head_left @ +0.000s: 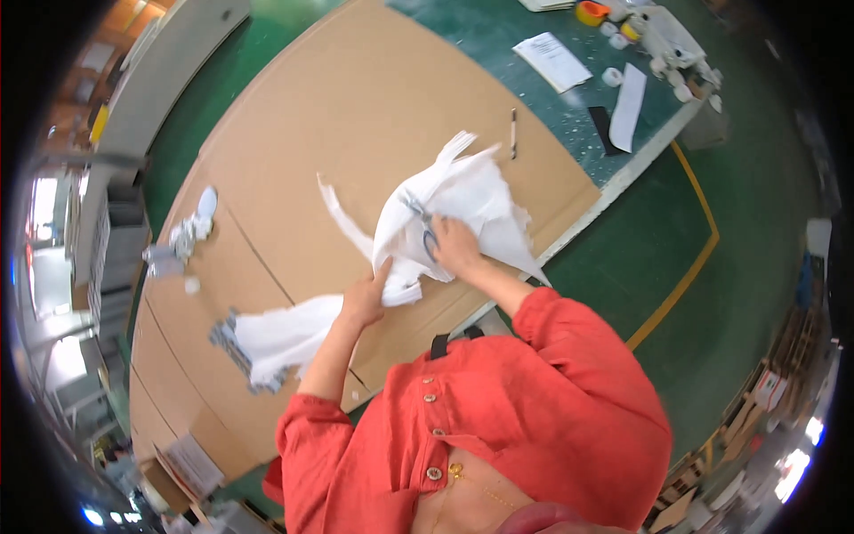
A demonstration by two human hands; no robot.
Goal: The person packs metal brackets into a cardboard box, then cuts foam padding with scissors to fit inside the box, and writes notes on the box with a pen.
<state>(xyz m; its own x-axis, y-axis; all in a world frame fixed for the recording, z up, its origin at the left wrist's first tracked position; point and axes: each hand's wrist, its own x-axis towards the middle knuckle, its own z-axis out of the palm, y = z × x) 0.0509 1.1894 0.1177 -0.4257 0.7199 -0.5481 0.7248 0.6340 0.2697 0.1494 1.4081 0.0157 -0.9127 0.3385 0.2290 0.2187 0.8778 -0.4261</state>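
A pair of scissors (430,240) with blue-grey handles is in my right hand (458,249), its metal blades lying over a white fabric sheet (485,191). Loose strips and ragged edges stick out from this sheet. At the sheet's near left edge, my left hand (365,298) pinches the white material between thumb and fingers. Beside that hand, to the left, a second white fabric piece (289,334) lies over a ragged grey piece (233,343). Whether the blades are apart is too blurred to tell.
Brown cardboard (356,107) covers most of the green table. A pen (513,133) lies near the right edge. Beyond are papers (551,62), a white strip (628,107), a black strip (605,131) and tape rolls (592,12). Crumpled grey-white scraps (187,233) lie at the left.
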